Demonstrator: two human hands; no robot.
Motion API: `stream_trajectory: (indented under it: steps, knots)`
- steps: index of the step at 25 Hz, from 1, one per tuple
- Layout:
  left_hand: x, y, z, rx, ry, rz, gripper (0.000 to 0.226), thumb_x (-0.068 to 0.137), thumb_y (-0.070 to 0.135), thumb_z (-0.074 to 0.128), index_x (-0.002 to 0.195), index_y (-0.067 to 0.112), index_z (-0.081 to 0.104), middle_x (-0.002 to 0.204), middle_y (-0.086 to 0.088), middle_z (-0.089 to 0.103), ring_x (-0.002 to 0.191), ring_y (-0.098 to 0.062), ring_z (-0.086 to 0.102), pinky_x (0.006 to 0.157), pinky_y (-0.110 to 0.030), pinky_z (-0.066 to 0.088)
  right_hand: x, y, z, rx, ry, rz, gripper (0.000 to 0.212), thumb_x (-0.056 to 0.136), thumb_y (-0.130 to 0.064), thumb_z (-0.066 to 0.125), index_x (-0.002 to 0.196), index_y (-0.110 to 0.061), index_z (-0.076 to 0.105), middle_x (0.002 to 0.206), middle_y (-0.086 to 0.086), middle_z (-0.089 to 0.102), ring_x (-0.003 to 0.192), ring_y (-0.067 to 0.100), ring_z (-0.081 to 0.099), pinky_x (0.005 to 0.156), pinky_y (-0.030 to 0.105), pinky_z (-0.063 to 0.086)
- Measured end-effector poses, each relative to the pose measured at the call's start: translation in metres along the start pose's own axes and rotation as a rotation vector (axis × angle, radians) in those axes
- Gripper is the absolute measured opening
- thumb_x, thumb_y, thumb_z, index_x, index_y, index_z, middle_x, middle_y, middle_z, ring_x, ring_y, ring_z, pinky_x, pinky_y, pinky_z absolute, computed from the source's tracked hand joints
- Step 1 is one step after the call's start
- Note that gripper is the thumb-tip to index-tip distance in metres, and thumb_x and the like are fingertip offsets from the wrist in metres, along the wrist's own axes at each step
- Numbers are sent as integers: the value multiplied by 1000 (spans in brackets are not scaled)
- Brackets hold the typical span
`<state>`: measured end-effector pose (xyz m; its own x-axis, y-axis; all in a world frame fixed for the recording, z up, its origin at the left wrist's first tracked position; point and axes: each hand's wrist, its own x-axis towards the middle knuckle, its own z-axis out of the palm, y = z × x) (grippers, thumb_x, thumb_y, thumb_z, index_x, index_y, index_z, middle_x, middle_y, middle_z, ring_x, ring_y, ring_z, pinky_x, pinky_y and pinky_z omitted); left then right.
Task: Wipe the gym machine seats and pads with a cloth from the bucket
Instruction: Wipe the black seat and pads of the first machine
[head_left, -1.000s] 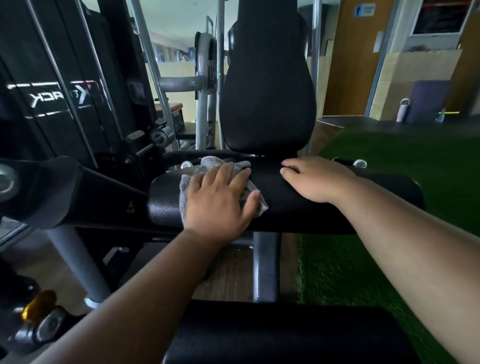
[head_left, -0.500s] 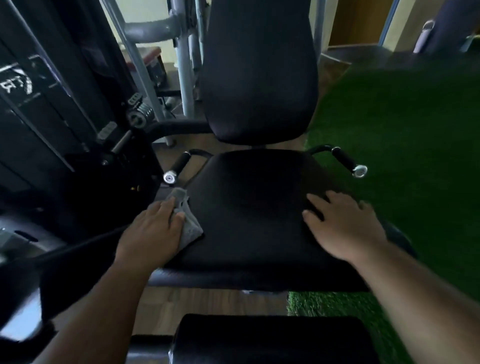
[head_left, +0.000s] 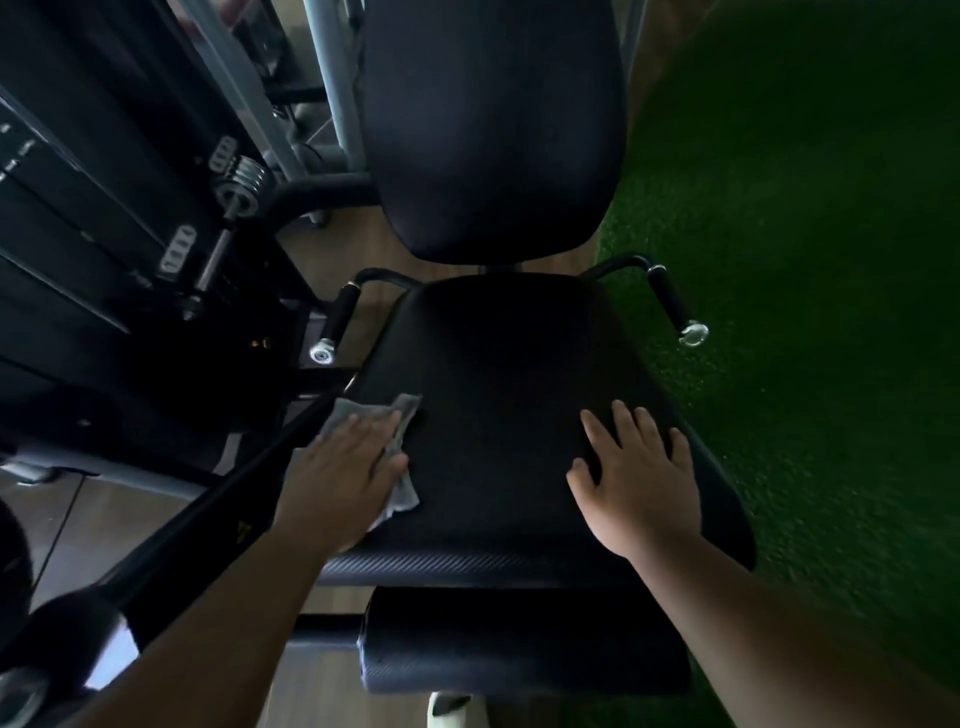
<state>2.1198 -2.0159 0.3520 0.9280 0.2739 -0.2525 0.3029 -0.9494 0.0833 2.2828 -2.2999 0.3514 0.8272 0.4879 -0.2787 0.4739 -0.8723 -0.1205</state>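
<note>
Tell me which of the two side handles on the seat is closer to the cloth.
The black handle with the chrome end cap on the seat's left, just above the grey cloth.

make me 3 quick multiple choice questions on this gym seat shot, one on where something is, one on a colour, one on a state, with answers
1. Where on the seat does the cloth lie?
A. near its left edge
B. near its right edge
C. on the backrest

2. What colour is the cloth?
A. red
B. grey
C. yellow

3. How is the right hand?
A. gripping a handle
B. clenched in a fist
C. flat on the seat, fingers spread

Answers:
1 A: the cloth sits by the seat's left edge under the left hand.
2 B: it shows pale grey against the black pad.
3 C: its palm rests on the seat and holds nothing.
</note>
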Motion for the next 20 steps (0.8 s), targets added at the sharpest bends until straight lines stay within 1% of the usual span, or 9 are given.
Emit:
stream_trajectory:
  steps: [3,5,6,9,11,13,15,17,20]
  knots:
    - [81,-22,-13,48,-109,18,65,103,51,25,135,5,57,150,-25,43,136,-44,43,111,-57,35,2,2,2,-23,-11,8,70,91,-58,13,158,-36,12,168,1,7,154,23,3,123,51,5]
    - [136,-5,-30,-92,-119,-103,76,97,64,20,153,16,35,162,-12,28,147,-32,28,118,-51,25,4,2,5,-21,5,17,71,90,-58,15,158,-35,17,168,1,11,154,23,7,123,51,7]
    - [154,10,-27,-94,-84,-113,69,100,59,23,157,20,26,165,-5,18,150,-26,20,117,-50,22,5,2,5,-20,7,28,72,89,-58,17,157,-35,21,167,1,14,154,23,9,123,51,8]
    - [124,59,-27,48,-120,206,59,105,47,25,159,29,10,167,9,1,153,-17,6,113,-57,23,8,2,2,-21,-45,34,72,89,-59,18,157,-36,19,168,-1,10,154,21,6,123,50,6]
    - [78,48,-21,-42,-94,324,67,99,56,23,159,30,7,166,7,13,152,-16,12,116,-55,25,9,3,-1,-20,-80,41,73,88,-61,16,157,-38,14,168,-3,6,154,20,2,123,48,3]
    - [67,11,-16,-150,-126,191,80,92,66,27,159,26,11,164,-1,24,151,-18,17,119,-52,20,12,2,-4,-21,-97,59,74,87,-61,16,157,-38,13,168,-3,5,154,20,1,124,48,2]
    - [84,-13,-10,-170,-179,50,88,89,71,26,160,24,3,166,-1,14,153,-18,9,121,-48,9,12,2,-6,-14,-118,58,73,87,-62,21,156,-38,17,167,-2,10,153,21,4,123,48,3]
    - [119,-16,-3,-126,-141,-11,86,91,70,22,160,23,2,168,3,6,154,-17,3,121,-50,8,11,3,-9,2,-121,59,73,85,-63,25,153,-37,24,164,-1,18,151,23,12,122,49,8]
    - [182,-1,-4,-140,-81,-127,73,98,61,26,158,22,15,167,1,14,153,-19,10,121,-51,14,35,5,-18,0,-93,35,74,80,-71,28,144,-36,34,150,1,32,140,27,29,114,52,19]
